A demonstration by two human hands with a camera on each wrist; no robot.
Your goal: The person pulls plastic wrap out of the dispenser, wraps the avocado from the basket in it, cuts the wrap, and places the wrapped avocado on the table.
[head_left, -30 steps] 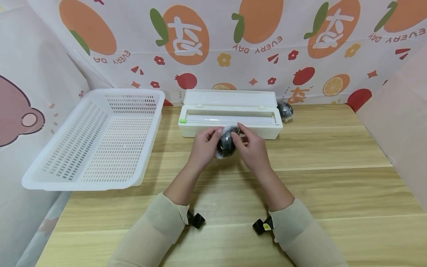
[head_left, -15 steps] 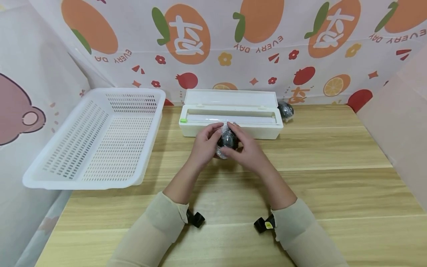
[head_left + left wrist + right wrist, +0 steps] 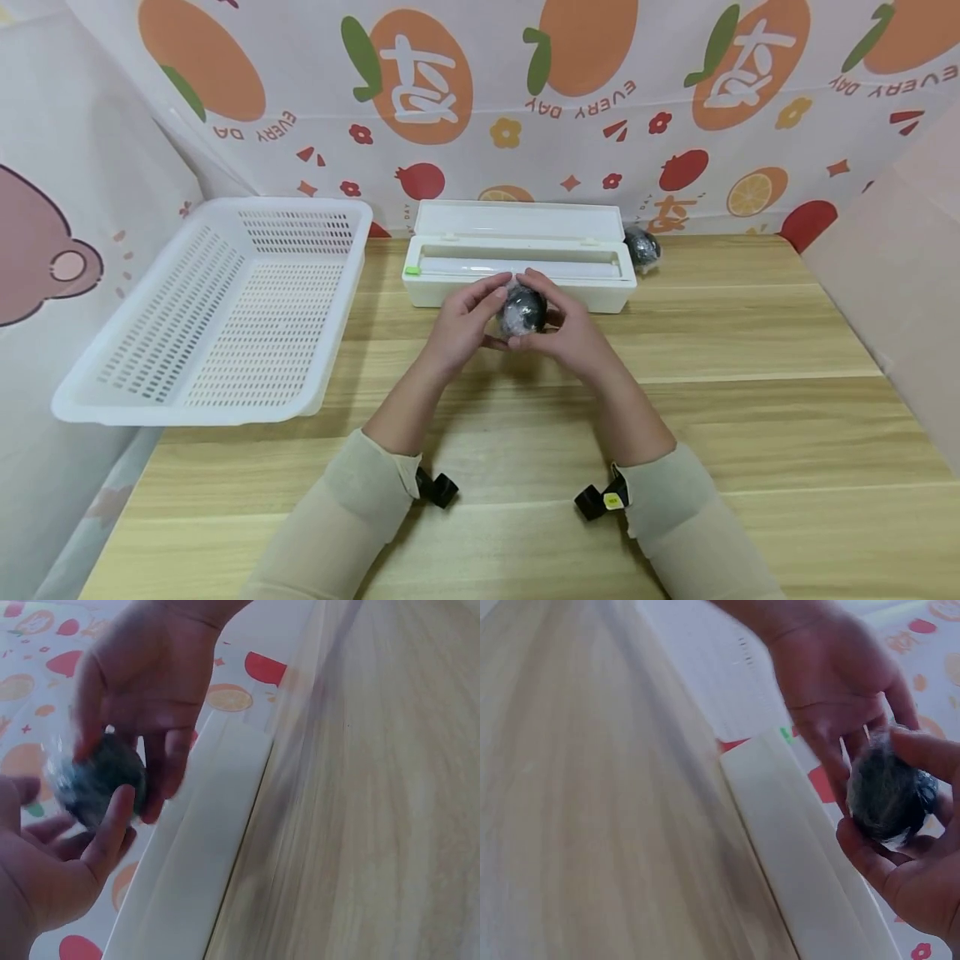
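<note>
A dark round thing in clear plastic film [image 3: 522, 311] is held up between both hands, in front of a cling film box [image 3: 517, 292]. My left hand [image 3: 459, 327] holds its left side with curled fingers. Opposite, my right hand [image 3: 573, 337] grips it with thumb and fingers. The left wrist view shows the wrapped thing [image 3: 101, 780] as dark greenish and blurred. Crinkled film over its surface shows in the right wrist view, where the fingers of both hands surround the wrapped thing [image 3: 889, 787]. What kind of thing lies under the film cannot be told.
The box's lid [image 3: 517, 221] stands raised, with a film roll [image 3: 517, 267] inside. A second dark wrapped thing [image 3: 642, 248] lies by the box's right end. At the left sits a white perforated plastic basket [image 3: 341, 317]. A fruit-print cloth [image 3: 495, 83] hangs behind the wooden table [image 3: 750, 400].
Both hands have turned the wrapped thing between them and shifted it slightly right. The right hand's fingers have changed their hold on it. Box and basket stay put.
</note>
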